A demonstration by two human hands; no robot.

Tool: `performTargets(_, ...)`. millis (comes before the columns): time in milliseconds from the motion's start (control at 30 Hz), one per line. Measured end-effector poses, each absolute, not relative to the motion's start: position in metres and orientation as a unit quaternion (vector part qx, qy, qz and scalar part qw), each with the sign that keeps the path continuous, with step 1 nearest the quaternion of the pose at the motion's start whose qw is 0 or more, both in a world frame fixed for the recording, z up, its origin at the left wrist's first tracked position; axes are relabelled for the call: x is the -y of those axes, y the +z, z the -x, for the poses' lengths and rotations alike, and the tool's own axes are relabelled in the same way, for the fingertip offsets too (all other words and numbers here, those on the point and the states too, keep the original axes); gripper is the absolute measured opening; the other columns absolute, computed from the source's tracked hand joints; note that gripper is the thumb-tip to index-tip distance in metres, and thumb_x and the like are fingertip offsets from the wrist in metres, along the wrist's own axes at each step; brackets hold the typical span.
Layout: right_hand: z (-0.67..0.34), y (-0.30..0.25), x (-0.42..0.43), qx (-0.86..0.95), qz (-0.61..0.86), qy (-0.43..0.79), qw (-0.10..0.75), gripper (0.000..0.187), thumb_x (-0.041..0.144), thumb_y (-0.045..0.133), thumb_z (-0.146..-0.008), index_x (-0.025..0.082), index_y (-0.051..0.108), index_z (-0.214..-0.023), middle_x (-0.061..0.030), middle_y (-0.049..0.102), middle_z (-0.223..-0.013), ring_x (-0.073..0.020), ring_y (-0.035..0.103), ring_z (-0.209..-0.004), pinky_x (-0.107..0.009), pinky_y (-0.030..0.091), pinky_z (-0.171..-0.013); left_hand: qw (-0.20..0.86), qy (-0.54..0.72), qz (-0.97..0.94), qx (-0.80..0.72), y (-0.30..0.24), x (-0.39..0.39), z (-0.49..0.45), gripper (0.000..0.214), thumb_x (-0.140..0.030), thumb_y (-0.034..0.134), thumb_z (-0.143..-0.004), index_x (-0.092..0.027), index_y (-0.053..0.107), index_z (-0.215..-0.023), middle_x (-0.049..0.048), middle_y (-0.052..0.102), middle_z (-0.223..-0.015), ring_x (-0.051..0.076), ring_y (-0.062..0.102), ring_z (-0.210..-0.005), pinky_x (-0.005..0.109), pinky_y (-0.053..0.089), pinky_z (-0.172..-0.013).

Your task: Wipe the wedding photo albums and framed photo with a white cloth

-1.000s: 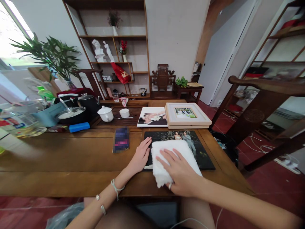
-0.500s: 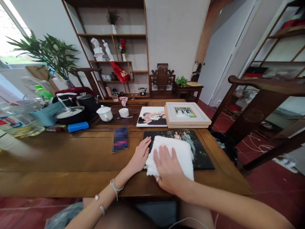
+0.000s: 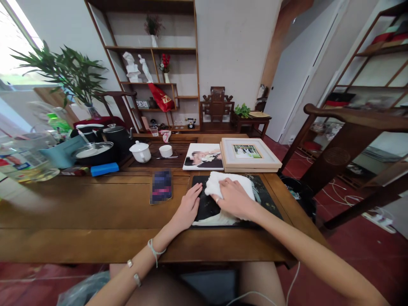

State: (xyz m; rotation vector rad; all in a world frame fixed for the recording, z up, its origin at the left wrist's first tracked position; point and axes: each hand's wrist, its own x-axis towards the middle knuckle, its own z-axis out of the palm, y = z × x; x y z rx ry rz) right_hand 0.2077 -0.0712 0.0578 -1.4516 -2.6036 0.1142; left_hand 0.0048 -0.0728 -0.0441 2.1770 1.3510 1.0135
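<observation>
A dark photo print [image 3: 270, 208] lies flat on the wooden table [image 3: 79, 212] in front of me. My right hand [image 3: 234, 197] presses a white cloth [image 3: 219, 182] onto the print's far half, fingers curled over the cloth. My left hand [image 3: 188, 208] lies flat with fingers stretched out on the print's left edge. A phone [image 3: 161, 185] lies just left of the print.
Behind the print lie another photo [image 3: 203, 156] and a stack of light wooden frames [image 3: 249, 154]. A tea tray with a white teapot [image 3: 140, 151] and cup [image 3: 166, 150], black pots [image 3: 95, 152] and a blue box [image 3: 104, 169] crowd the left. A wooden chair [image 3: 347, 144] stands to the right.
My right hand has slid the white cloth from the near edge of the print towards its far edge. My left hand has stayed in place.
</observation>
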Motion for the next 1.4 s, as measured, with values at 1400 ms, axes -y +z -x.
performTargets(1400, -0.175, 0.031, 0.102, 0.897, 0.429, -0.087, 0.063, 0.071, 0.045, 0.055, -0.084, 0.000, 0.041, -0.137, -0.0278, 0.045, -0.137, -0.0410, 0.037, -0.123, -0.059, 0.030, -0.101, 0.251, 0.435, -0.741, -0.445, -0.036, 0.071, -0.001, 0.045, -0.027, 0.044, -0.089, -0.019, 0.054, -0.132, 0.0096, 0.045, -0.147, 0.024, 0.042, -0.136, 0.045, 0.029, -0.116)
